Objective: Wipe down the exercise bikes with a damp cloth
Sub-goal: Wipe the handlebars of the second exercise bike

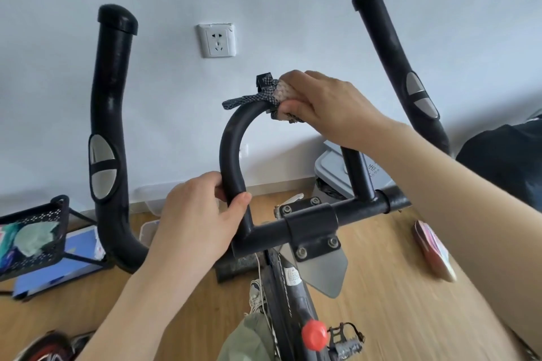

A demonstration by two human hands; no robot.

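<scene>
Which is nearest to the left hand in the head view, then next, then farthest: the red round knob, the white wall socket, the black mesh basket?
From the left hand:
1. Red round knob, below right on the frame.
2. Black mesh basket, far left on the floor.
3. White wall socket, up on the wall behind.

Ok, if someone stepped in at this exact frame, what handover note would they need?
Left hand: gripping the left side of the black padded centre handlebar loop, steadying it.
Right hand: pressing the dark checked cloth onto the top of that loop.
Done: cannot tell from this frame how much is already wiped.
Left: the rest of the loop, the two tall black outer grips, the crossbar and the frame below.
</scene>
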